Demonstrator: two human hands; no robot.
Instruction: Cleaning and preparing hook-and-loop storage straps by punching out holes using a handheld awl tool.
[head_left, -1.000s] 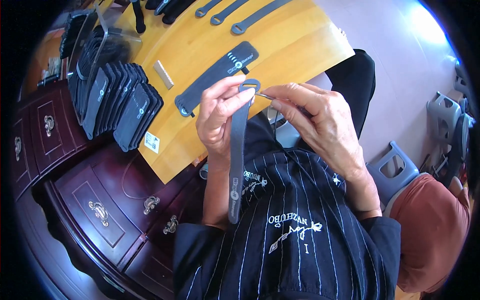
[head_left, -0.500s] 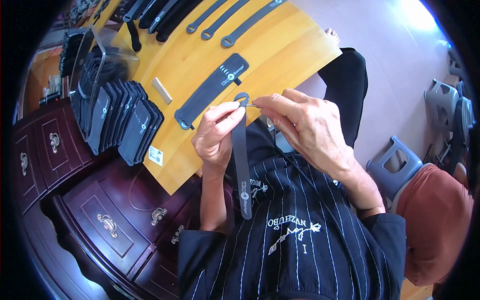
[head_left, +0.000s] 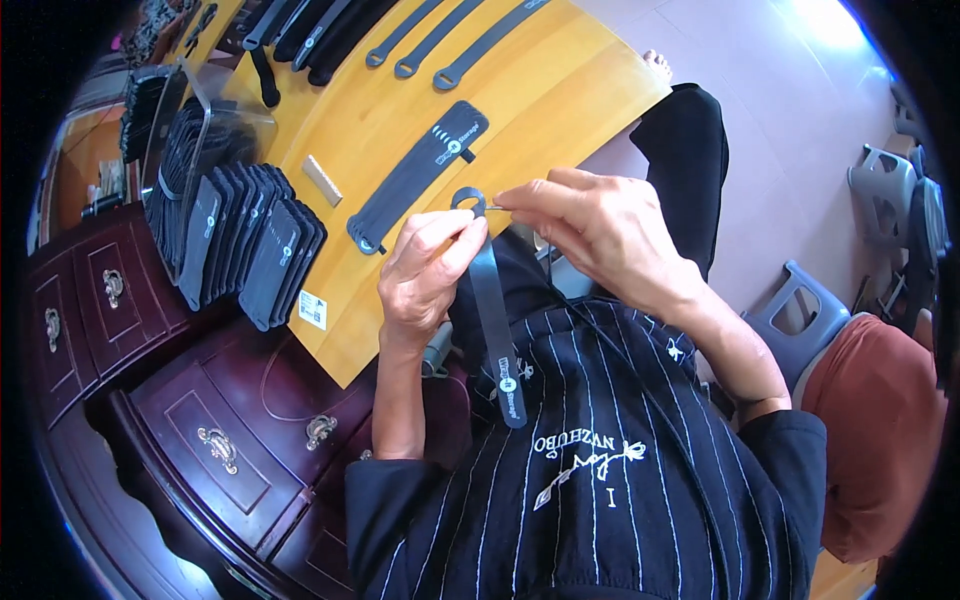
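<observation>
My left hand [head_left: 425, 265] pinches a dark grey cable strap [head_left: 492, 315] just below its looped end, and the rest of the strap hangs down in front of my apron. Close by on the right, my right hand [head_left: 600, 225] is closed on a thin metal pin-like tool [head_left: 492, 208]. The tool's tip meets the strap beside the loop; its exact kind is too small to make out. Beyond my hands, a bundle of dark straps [head_left: 415, 180] lies slantwise on the wooden table [head_left: 560, 100].
Upright packs of straps [head_left: 240, 240] crowd the table's left side, next to a clear plastic holder [head_left: 225, 130]. A small pale block [head_left: 322, 180] lies near them. Single straps [head_left: 490, 45] lie farther back. Dark wooden drawers [head_left: 215, 440] stand left, a grey stool [head_left: 810, 315] right.
Both hands have shifted slightly left with the strap, and its hanging end has swung to the right. The strap's loop looks rounder and more open now. The thin tool stays against the strap.
</observation>
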